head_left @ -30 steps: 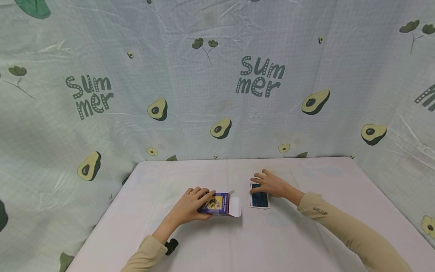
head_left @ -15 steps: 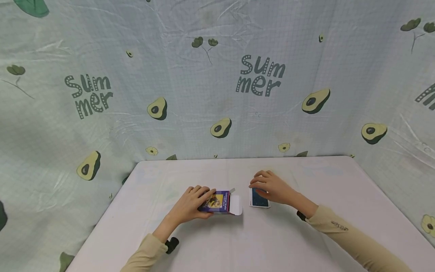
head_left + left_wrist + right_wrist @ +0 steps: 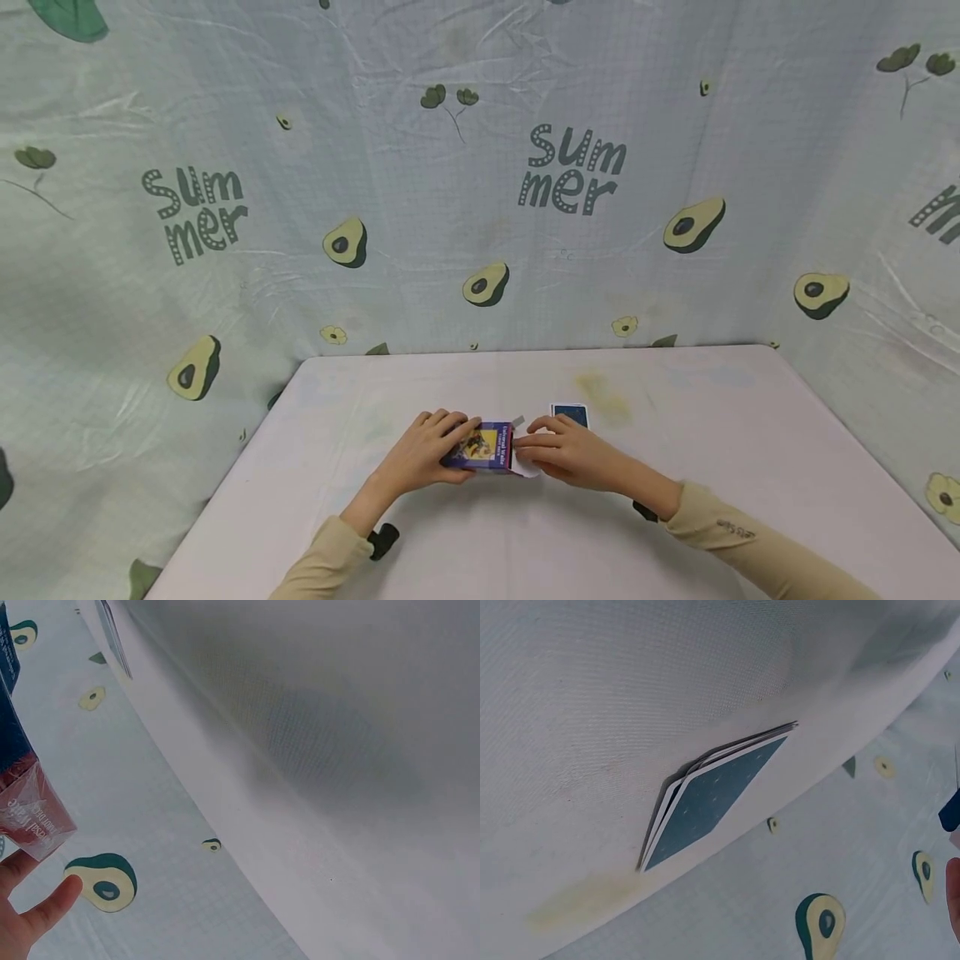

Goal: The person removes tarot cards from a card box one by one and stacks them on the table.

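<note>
My left hand (image 3: 423, 454) grips a purple tarot card box (image 3: 482, 444) with a yellow picture on its face, thumb on the near side and fingers over the far side. The box's right end is open, its white flap (image 3: 528, 468) sticking out. My right hand (image 3: 573, 454) is at that open end with its fingertips bent over the flap; I cannot tell whether they pinch anything. Behind this hand, a small stack of dark blue-backed cards (image 3: 572, 412) lies on the table, partly hidden. The right wrist view shows the stack (image 3: 716, 799) slightly uneven at its edges.
A white-covered table (image 3: 420, 542) carries everything. Behind it hangs a pale curtain (image 3: 405, 183) printed with avocados and "summer". A faint yellowish patch (image 3: 603, 396) marks the cloth beyond the stack. Each wrist wears a black band device, the left one (image 3: 384, 542) showing below the hand.
My right hand has left the card stack and moved left and nearer to me, up to the box's open end. My left hand and the box have hardly moved.
</note>
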The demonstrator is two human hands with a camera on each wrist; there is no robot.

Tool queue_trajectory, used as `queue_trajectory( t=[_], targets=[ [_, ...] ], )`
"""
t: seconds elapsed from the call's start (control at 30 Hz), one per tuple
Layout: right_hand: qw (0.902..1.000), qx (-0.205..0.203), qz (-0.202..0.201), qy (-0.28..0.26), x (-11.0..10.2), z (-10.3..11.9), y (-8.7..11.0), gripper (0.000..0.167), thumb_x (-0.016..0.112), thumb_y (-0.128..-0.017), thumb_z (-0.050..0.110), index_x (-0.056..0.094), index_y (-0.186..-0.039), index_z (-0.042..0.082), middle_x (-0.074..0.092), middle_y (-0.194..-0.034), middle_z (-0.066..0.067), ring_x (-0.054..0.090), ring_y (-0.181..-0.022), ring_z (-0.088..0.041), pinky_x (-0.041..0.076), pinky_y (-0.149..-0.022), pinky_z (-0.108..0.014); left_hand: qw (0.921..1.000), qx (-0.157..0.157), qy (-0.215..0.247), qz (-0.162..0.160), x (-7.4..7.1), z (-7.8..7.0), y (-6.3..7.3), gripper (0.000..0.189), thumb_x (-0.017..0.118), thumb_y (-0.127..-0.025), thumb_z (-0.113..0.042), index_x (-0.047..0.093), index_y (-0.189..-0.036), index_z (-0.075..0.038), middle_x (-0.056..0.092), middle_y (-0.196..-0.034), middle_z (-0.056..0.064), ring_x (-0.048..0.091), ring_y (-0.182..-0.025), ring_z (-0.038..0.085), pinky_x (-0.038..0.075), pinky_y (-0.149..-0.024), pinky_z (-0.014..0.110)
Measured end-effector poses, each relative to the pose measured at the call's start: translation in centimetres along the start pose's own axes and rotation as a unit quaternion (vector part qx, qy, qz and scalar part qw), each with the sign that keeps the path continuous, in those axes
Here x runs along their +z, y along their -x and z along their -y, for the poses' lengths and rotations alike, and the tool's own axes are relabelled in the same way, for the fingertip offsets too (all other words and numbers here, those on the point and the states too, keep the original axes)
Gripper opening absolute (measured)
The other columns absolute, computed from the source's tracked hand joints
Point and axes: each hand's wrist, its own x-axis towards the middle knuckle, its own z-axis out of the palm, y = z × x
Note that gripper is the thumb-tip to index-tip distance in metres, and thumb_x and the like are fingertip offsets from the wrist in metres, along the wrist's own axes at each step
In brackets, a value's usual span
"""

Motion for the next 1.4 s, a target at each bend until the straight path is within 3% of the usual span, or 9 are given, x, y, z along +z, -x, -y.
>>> queue_trajectory(
  t=[0.2, 0.53, 0.93, 1.4],
  targets=[
    [0.9995, 0.002, 0.026, 0.019, 0.27, 0.35, -0.02, 0.028, 0.065, -0.080, 0.023, 0.061, -0.107, 0.020, 0.060, -0.116, 0.006, 0.051, -0.103, -0.015, 0.042, -0.085, -0.033, 1.0000, 0.003, 0.003, -0.007, -0.10, -0.21, -0.06, 0.076, 0.070, -0.064, -0.052, 0.045, -0.128, -0.019, 0.054, -0.110, 0.000, 0.050, -0.095, 0.014, 0.041, -0.077, 0.034],
    [0.9984, 0.011, 0.047, 0.027, 0.06, 0.50, -0.41, 0.039, 0.066, -0.079, 0.026, 0.056, -0.116, 0.020, 0.061, -0.115, 0.005, 0.050, -0.107, -0.014, 0.041, -0.087, -0.032, 0.9999, 0.007, 0.011, -0.011, -0.35, -0.28, -0.32, 0.076, 0.070, -0.064, -0.051, 0.044, -0.129, -0.019, 0.054, -0.110, -0.001, 0.050, -0.095, 0.014, 0.041, -0.077, 0.033],
    [0.9932, -0.018, 0.032, 0.111, 0.03, 0.36, -0.06, 0.048, 0.072, -0.071, 0.033, 0.057, -0.117, 0.026, 0.056, -0.105, 0.003, 0.049, -0.101, -0.014, 0.040, -0.085, -0.032, 0.9998, 0.011, 0.008, -0.012, -0.49, -0.21, -0.35, 0.076, 0.070, -0.064, -0.051, 0.045, -0.129, -0.019, 0.054, -0.110, -0.001, 0.050, -0.094, 0.014, 0.041, -0.077, 0.034],
    [0.9956, -0.034, 0.004, 0.087, -0.19, 0.34, 0.25, 0.048, 0.074, -0.069, 0.027, 0.059, -0.113, 0.018, 0.060, -0.115, 0.001, 0.051, -0.112, -0.021, 0.043, -0.088, -0.036, 0.9998, 0.012, -0.007, -0.017, -0.47, -0.04, -0.14, 0.075, 0.068, -0.066, -0.054, 0.045, -0.129, -0.020, 0.054, -0.110, -0.001, 0.050, -0.094, 0.013, 0.041, -0.076, 0.033]
  ],
)
